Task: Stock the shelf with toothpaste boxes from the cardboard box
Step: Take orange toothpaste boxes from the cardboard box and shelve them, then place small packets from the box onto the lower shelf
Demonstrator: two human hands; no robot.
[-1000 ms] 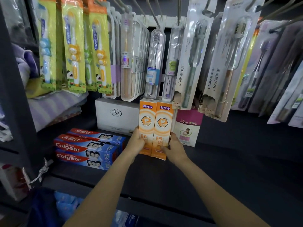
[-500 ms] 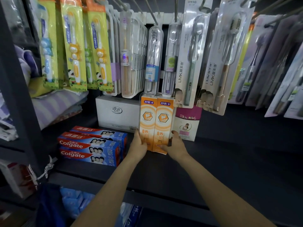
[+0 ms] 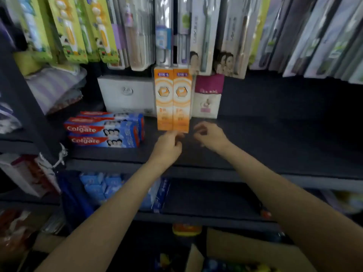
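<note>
- The two orange toothpaste boxes (image 3: 173, 99) stand upright side by side on the dark shelf (image 3: 275, 138), between a white box (image 3: 126, 94) and a pink-topped carton (image 3: 208, 96), their tops under the hanging toothbrush packs (image 3: 204, 34).
- The left hand (image 3: 168, 146) sits just below the boxes' lower edge, fingertips at or almost on it; blur hides whether they touch. Its fingers are loosely curled and grip nothing.
- The right hand (image 3: 209, 135) hovers apart to the right, fingers loosely bent, empty.
- The step looks like letting go after placing: draw both hands straight back and low, so no knuckle tips the narrow boxes.
- Check that they stand flush with the stacked Colgate boxes (image 3: 104, 129) nearby.
- The cardboard box (image 3: 251, 252) waits below right for the next reach.
</note>
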